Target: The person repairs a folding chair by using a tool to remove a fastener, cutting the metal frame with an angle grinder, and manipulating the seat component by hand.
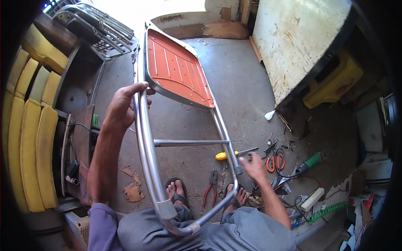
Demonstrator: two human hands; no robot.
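A folding chair's metal tube frame (146, 144) leans up from my lap, with its orange-red metal panel (178, 69) at the far end. Wrapped round the left side tubes just below that panel is my left hand (125, 102). My right hand (254, 168) is beside the lower right tube, its fingers apart and nothing seen in them; whether a fingertip touches the tube is unclear. On the floor behind that tube lies a yellow-handled screwdriver (222, 156). Red-handled pliers (209, 190) rest between my feet, partly framed by the tubes.
Orange-handled scissors (275, 163), a green power tool (309, 163) and a coiled green hose (328, 212) lie on the right. Yellow cushions (27, 154) are stacked at the left. Folded chair frames (96, 27) stand far left; a worn pale board (297, 46) stands far right.
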